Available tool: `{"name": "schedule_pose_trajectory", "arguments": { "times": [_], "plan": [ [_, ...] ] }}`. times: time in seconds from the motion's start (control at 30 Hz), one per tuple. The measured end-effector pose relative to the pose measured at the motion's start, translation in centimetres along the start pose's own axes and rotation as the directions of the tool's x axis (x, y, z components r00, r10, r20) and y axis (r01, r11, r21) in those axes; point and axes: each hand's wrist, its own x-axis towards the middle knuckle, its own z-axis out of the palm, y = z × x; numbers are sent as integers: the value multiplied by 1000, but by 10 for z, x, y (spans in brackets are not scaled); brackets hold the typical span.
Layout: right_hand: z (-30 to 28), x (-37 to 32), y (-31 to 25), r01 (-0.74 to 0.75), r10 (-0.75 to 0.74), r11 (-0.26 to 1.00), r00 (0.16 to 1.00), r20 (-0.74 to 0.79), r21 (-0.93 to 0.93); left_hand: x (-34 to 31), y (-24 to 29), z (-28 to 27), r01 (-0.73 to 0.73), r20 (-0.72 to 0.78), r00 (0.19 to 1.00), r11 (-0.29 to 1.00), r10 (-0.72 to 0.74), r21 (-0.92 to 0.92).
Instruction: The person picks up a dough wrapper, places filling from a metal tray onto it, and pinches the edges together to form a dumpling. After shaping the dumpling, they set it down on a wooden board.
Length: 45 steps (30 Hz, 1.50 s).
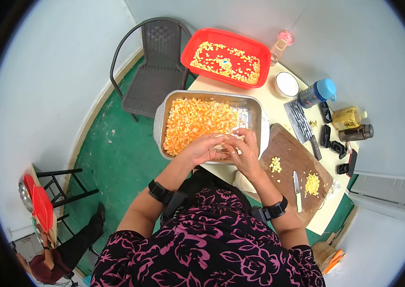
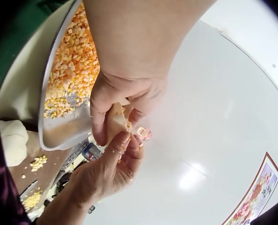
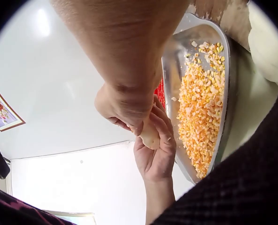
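Over the near edge of a metal pan [image 1: 160, 136], both hands meet around a pale dough dumpling [image 2: 116, 123], its wrapper folded and bits of filling showing at the opening. My left hand [image 1: 203, 149] cradles it from one side with curled fingers. The right hand [image 1: 245, 154] pinches the dough edge between thumb and fingers, clearest in the left wrist view. From the right wrist view the smooth rounded underside of the dumpling [image 3: 150, 137] shows between the two hands. Chopped orange, yellow and white filling [image 1: 197, 119] lies heaped in the pan, with bare metal at its right end.
A red basket [image 1: 263, 52] with scattered yellow pieces stands behind the pan. Right are a cutting board [image 1: 283, 143] with chopped heaps, a small knife [image 1: 297, 189], a cleaver [image 1: 298, 119], a white bowl [image 1: 286, 84] and bottles. A white lump [image 2: 13, 143] lies near the pan.
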Motion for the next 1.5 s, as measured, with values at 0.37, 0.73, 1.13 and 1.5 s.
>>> {"name": "schedule_pose_trajectory", "arguments": {
  "times": [0.37,0.73,1.13,1.5],
  "plan": [
    [-11,-5,6,-29,29,1000,1000,10,10,2,5,15,-26,35,999,998,28,-57],
    [-20,-4,5,117,-117,993,993,-8,-34,9,2,17,-25,20,1000,970,21,244],
    [-21,-7,8,-112,118,991,990,-83,79,9,-1,27,29,151,988,997,-38,66],
    [-31,-12,14,-225,226,970,974,1,87,16,-9,33,39,176,981,967,-85,253]
  ]
}}
